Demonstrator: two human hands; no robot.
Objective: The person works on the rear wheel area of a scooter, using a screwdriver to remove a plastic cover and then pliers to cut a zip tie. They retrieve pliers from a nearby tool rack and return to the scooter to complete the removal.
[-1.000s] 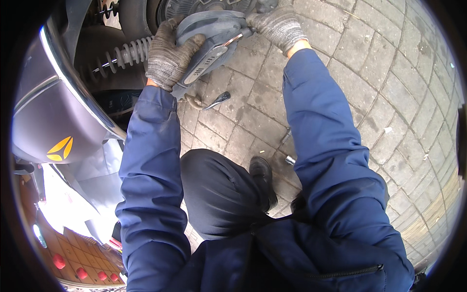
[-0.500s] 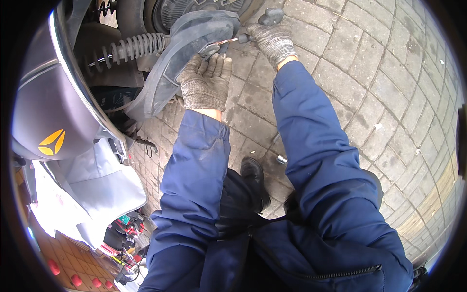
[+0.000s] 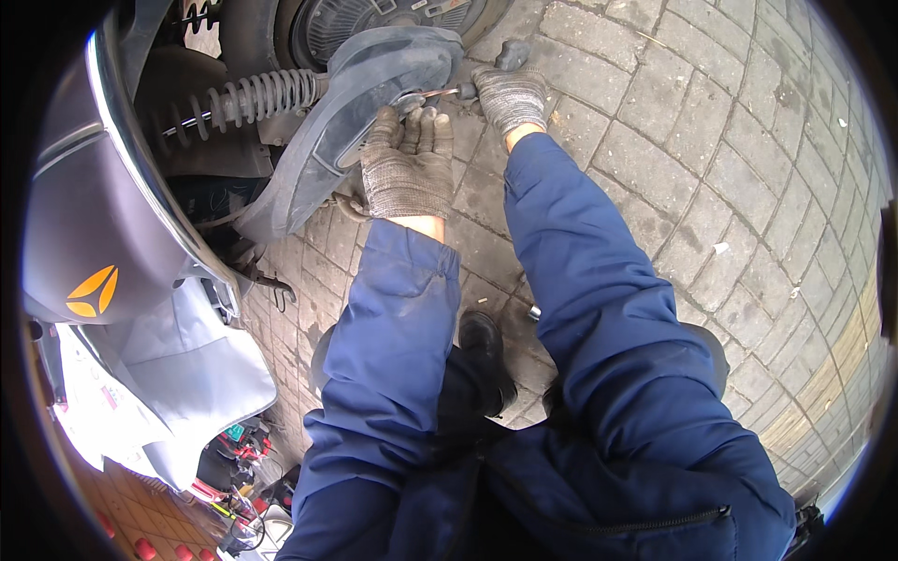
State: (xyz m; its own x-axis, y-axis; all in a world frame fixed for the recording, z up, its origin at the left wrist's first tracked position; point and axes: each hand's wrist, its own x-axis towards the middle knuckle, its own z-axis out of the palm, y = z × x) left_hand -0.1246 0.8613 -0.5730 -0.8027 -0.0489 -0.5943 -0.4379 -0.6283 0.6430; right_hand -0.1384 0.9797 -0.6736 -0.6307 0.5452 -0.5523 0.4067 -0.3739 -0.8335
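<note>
My left hand (image 3: 409,178), in a grey knitted glove, is palm up with fingers stretched out. Its fingertips are at the lower edge of the dark plastic mudguard (image 3: 365,70), by a small shiny metal part (image 3: 409,103); whether they touch it I cannot tell. My gloved right hand (image 3: 512,96) is closed around the dark handle end of what looks like a screwdriver (image 3: 440,93). Its thin coppery shaft points left to the metal part, where the tip is hard to make out. A dark rounded lump (image 3: 512,54) shows just beyond my right knuckles; its link to the tool is unclear.
Left of my hands stand a scooter's coil shock absorber (image 3: 267,96), wheel (image 3: 374,23) and grey body panel (image 3: 103,215). A metal socket (image 3: 534,312) lies on the paving (image 3: 711,140) near my shoe (image 3: 484,351). Assorted tools (image 3: 248,458) are at lower left.
My right hand has come slightly nearer and to the left with the screwdriver. My left hand has shifted a little right and nearer, its fingers still stretched out. The view has moved slightly.
</note>
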